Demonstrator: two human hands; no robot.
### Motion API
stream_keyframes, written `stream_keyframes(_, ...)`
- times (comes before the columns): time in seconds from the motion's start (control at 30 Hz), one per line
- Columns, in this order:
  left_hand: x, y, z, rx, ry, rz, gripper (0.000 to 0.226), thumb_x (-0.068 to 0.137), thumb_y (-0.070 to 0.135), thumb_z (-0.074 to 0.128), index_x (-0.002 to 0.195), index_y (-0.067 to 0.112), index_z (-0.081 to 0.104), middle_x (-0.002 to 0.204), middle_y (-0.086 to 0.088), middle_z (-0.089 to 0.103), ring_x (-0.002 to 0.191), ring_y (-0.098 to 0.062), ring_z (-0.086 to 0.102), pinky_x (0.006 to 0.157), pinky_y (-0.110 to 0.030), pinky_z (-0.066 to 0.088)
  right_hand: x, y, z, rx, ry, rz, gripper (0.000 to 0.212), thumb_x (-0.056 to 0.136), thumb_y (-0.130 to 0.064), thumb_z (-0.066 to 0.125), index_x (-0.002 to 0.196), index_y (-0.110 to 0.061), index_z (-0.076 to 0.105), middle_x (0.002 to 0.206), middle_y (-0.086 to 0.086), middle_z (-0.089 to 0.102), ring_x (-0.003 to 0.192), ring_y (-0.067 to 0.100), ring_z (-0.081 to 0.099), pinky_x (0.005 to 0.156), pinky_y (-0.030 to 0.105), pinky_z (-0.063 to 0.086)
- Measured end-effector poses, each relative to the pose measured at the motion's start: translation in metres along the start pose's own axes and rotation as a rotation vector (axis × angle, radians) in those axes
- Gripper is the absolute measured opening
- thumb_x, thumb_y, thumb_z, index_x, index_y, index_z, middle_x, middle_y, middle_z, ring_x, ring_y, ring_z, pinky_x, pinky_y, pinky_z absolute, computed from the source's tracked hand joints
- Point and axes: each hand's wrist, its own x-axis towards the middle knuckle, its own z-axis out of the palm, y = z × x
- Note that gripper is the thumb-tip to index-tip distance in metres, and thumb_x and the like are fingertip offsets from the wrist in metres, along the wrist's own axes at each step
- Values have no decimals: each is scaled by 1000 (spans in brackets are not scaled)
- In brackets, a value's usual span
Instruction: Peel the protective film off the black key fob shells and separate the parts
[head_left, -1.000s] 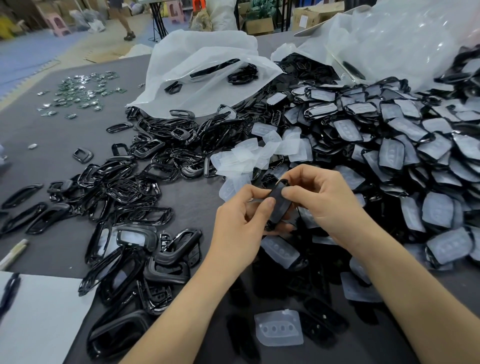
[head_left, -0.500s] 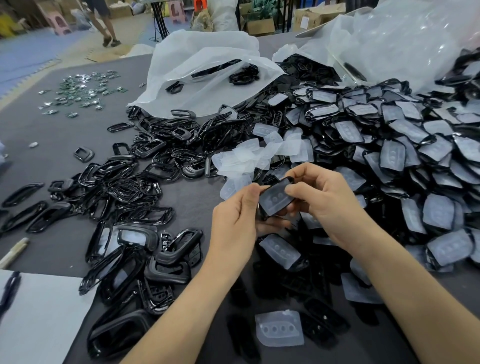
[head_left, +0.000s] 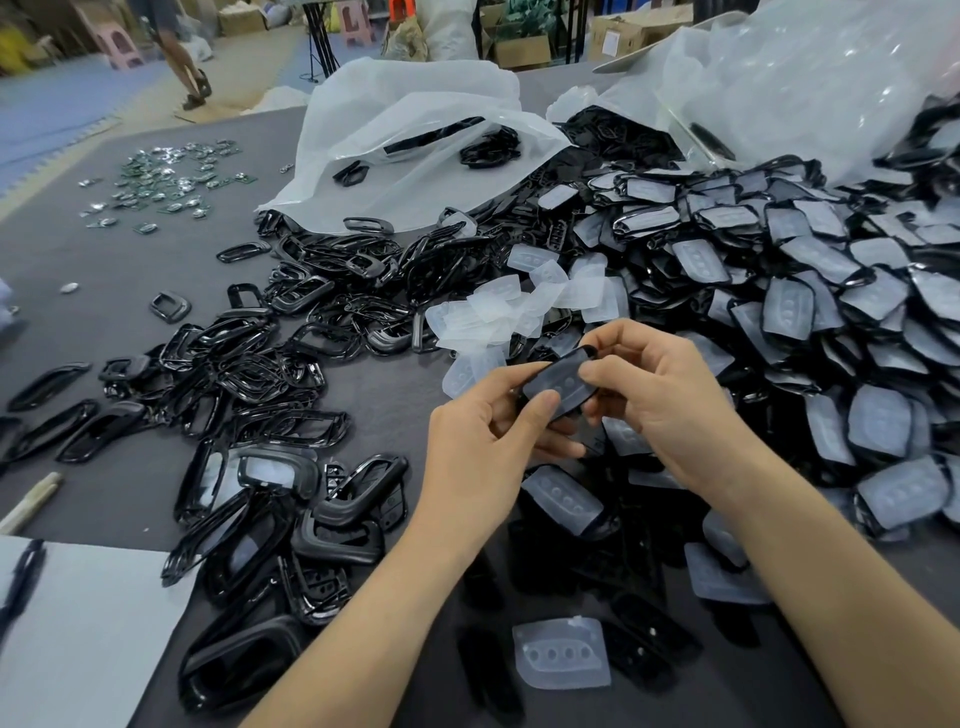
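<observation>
A black key fob shell (head_left: 561, 382) covered with clear film is held above the table between both hands. My left hand (head_left: 485, 441) pinches its near edge with thumb and fingers. My right hand (head_left: 657, 402) grips its right end, thumb on the film face. A heap of film-covered shells (head_left: 810, 312) fills the right side. Peeled films (head_left: 519, 306) lie bunched just beyond my hands. Black frames and separated parts (head_left: 249, 395) are spread on the left.
Loose film pieces (head_left: 563, 652) and dark shells lie near the front edge. A white bag (head_left: 405, 150) with a few parts sits at the back, a clear bag (head_left: 810, 78) back right. Small metal pieces (head_left: 161, 182) are far left. White paper (head_left: 83, 629) with a pen is front left.
The shell has turned from edge-on to showing its film-covered face, and my hands have shifted their hold on it. A person in the background walked further right.
</observation>
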Motion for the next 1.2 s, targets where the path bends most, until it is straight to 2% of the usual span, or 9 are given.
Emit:
stream_keyframes(0.27,2,2,0,-16,1,-20,27,96,1,51,107,22,63,63,-3,71,54,-17,70,53,-19,53,0,0,-1,16,-91,65,12,91,1,56,88,-10,56,66,7,61,50,17,59,49,25,50)
stream_keyframes(0.37,2,2,-1,-16,-5,-19,29,97,2,50,108,25,64,64,-8,70,55,-20,70,53,-20,53,0,-1,-2,-30,-78,30,11,90,2,57,91,-8,57,62,4,61,49,17,60,48,25,50)
stream_keyframes(0.57,3,0,-4,11,-48,-27,27,92,1,60,106,24,63,62,-5,68,49,-22,66,53,-25,54,0,2,-1,-191,-63,-68,10,91,0,59,98,-6,61,70,11,64,48,15,61,49,24,51)
stream_keyframes(0.83,4,-2,-5,27,-51,-5,27,92,-4,58,102,21,60,55,-4,66,42,-15,60,49,-20,50,0,2,2,-208,-80,-64,12,92,0,57,96,-11,61,74,18,63,47,15,60,48,25,51)
stream_keyframes(0.9,4,-1,-5,32,-45,5,25,92,-3,58,103,20,59,55,-4,66,42,-15,60,49,-20,50,-2,0,0,-167,-125,-29,12,92,-4,58,102,-10,60,71,14,63,49,16,61,48,26,51)
stream_keyframes(1.03,4,0,-8,68,-17,26,25,92,-1,59,103,21,59,56,-3,67,42,-15,61,48,-20,49,-4,0,0,-176,-199,17,30,89,-3,61,117,-11,53,63,5,63,50,20,60,47,32,51)
stream_keyframes(1.2,4,-1,-6,90,-20,39,24,92,0,60,102,22,59,57,-1,66,42,-15,60,48,-20,49,-3,1,1,-108,-162,52,23,91,6,53,109,-9,53,57,5,63,42,17,55,40,27,46)
